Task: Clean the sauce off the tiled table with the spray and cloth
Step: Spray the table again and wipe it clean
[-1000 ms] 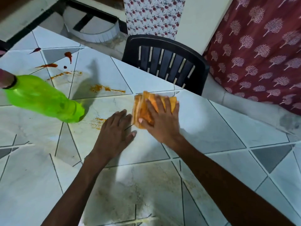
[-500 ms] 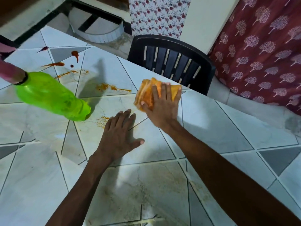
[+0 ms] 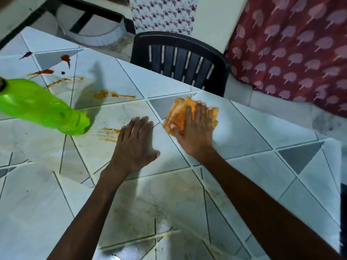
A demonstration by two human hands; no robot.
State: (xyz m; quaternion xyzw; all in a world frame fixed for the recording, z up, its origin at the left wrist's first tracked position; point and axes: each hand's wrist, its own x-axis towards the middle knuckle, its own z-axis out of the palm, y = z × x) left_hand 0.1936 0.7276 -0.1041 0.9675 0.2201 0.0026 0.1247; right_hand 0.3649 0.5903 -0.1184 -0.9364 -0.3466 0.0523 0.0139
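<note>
The right hand [image 3: 195,132] presses flat, fingers straight, on the orange cloth [image 3: 176,113], which lies on the tiled table [image 3: 262,166] toward its far edge. The left hand [image 3: 135,145] rests spread and empty beside a sauce smear [image 3: 109,133]. The cloth looks sauce-soaked, so it may streak clean tile, and a leftward sweep could knock the green spray bottle [image 3: 43,107]. Since a second ago, the cloth has slid right, away from the left hand.
</note>
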